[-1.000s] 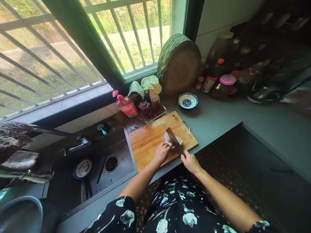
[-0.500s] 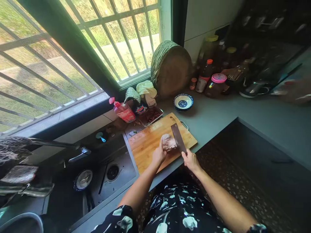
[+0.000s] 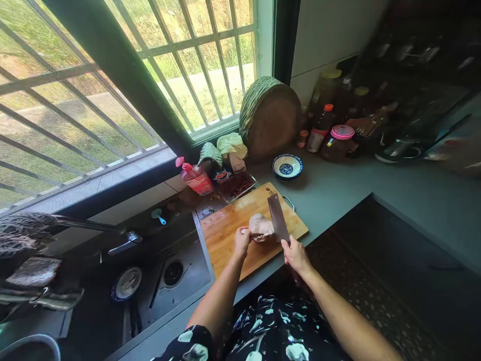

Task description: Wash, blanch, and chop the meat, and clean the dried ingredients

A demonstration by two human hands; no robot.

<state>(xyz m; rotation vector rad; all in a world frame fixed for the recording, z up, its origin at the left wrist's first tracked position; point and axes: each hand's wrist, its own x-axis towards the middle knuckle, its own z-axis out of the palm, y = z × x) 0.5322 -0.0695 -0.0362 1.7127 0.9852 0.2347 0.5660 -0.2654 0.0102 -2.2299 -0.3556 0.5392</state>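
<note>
Honestly, the worry is how close the left hand (image 3: 241,239) sits to the cleaver (image 3: 278,218). That hand's grip is closed on the left edge of the meat (image 3: 260,225), pinching what looks like a flap of skin or fat, and the blade stands just beside the meat's right side. If the wet lump slides under the pull, I'd judge the fingers could end up in the blade's path. The right hand (image 3: 295,254) has its grip wrapped shut round the cleaver's handle, blade pointing away toward the upper middle of the frame and tilted a little; a slick handle could let it twist.

The board (image 3: 225,231) is another risk: its near corner lies close to the worktop (image 3: 330,190) edge, and its left side runs along the sink (image 3: 158,281), so a hard chop might shift it.

The meat is a pale, pinkish-white lump, rounded and glistening, probably raw poultry, though I can't tell the cut. It lies on the board just right of frame center, whole as far as I can see. Its softness suggests it will squash and roll rather than hold steady. A small bowl (image 3: 287,166) sits beyond the board, well clear of the blade.
</note>
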